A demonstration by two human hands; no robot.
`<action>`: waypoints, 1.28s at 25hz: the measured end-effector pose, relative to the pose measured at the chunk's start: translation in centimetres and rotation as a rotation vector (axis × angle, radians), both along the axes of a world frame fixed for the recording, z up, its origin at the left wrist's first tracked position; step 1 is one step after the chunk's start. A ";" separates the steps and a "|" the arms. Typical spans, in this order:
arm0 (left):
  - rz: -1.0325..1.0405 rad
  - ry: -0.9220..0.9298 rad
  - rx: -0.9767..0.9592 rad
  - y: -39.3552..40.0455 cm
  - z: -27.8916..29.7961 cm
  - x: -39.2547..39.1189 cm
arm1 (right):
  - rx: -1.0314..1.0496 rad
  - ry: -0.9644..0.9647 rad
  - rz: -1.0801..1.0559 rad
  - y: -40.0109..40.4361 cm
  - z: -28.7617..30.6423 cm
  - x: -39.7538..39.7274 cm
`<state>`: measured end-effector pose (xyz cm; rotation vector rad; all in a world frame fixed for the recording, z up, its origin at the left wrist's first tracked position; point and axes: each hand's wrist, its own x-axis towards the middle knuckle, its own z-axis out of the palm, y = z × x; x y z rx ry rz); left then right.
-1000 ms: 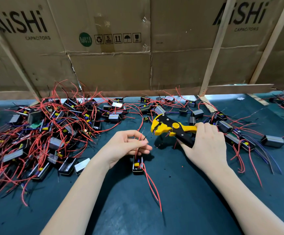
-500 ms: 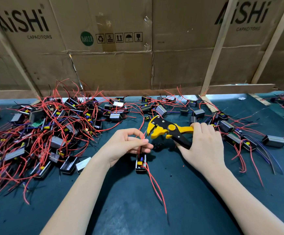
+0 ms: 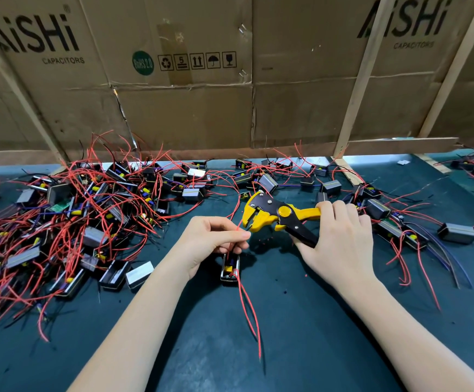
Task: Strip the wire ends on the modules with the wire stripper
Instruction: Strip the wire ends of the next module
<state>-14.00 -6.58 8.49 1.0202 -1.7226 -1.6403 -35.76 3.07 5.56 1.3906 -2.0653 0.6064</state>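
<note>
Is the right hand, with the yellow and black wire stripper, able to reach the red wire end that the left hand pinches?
Probably yes: the yellow and black wire stripper has its jaws beside the red wire end, with nothing between.

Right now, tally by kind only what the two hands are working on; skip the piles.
Wire stripper, in the right hand: 1
Module, just below the left hand: 1
Pinched red wire, in the left hand: 1
Loose red wires trailing from that module: 2
Total: 5
</note>
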 end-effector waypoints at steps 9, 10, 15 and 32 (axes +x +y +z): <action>0.004 0.022 0.002 0.0 -0.1 0.0 | 0.000 0.027 0.014 -0.1 0.2 0.2; 0.002 0.019 0.000 0.0 -0.1 0.0 | 0.000 0.030 0.016 0.0 0.2 0.2; -0.011 0.023 -0.014 -0.1 -0.1 0.0 | -0.004 0.048 0.024 0.1 0.4 0.0; -0.035 0.006 -0.025 -0.3 -0.5 0.1 | 0.001 0.053 0.077 0.5 0.6 0.1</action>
